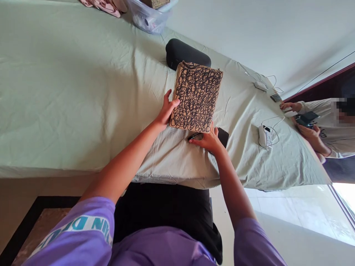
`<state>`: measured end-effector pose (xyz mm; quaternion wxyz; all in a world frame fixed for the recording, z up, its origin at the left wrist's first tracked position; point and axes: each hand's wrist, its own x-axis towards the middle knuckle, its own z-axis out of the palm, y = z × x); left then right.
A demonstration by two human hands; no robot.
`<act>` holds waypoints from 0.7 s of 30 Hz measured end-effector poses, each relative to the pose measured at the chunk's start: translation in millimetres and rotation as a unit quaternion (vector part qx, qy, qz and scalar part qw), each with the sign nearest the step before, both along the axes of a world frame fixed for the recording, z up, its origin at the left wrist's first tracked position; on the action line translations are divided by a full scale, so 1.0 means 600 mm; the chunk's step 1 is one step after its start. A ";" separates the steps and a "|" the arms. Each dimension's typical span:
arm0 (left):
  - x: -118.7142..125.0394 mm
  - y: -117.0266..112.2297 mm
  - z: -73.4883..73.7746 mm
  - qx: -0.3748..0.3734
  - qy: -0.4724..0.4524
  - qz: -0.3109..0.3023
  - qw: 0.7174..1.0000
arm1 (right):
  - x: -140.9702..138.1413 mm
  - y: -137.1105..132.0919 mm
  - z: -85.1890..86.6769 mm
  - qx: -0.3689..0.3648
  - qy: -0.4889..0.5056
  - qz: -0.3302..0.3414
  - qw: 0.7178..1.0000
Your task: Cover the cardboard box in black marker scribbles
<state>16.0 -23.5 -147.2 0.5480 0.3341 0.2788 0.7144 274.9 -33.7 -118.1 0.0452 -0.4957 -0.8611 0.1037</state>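
Note:
A brown cardboard box (197, 98), covered in black looping scribbles, is between my hands above the cloth-covered table. My left hand (168, 111) grips its left edge, thumb over the scribbled face. At the lower right corner, my right hand (208, 138) holds the box, with the thumb stretched left below the bottom edge and the fingers along the right side. Beside that thumb lies a thin black pen-like object (194, 136). A flat dark object (223, 137) is partly hidden behind my right hand. The box overlaps a black rounded case (187, 52) behind it.
A pale green cloth (69, 92) covers the table. At the back stands a clear plastic bin (149, 20) beside pink fabric (104, 6). A white power strip (265, 136) with cables lies right. Another person's hands (309, 131) hold a dark object at the right end.

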 end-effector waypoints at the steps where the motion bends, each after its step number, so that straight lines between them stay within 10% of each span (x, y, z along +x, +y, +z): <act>1: -0.001 0.001 0.000 0.003 0.000 -0.004 1.000 | -0.005 -0.003 0.003 -0.003 0.002 0.004 1.000; 15: 0.006 -0.021 0.032 -0.061 -0.041 0.001 0.997 | -0.021 -0.003 -0.002 0.009 -0.011 -0.007 1.000; 21: 0.002 -0.017 0.025 -0.053 -0.029 0.003 0.998 | 0.029 0.025 0.010 0.017 -0.021 0.090 0.996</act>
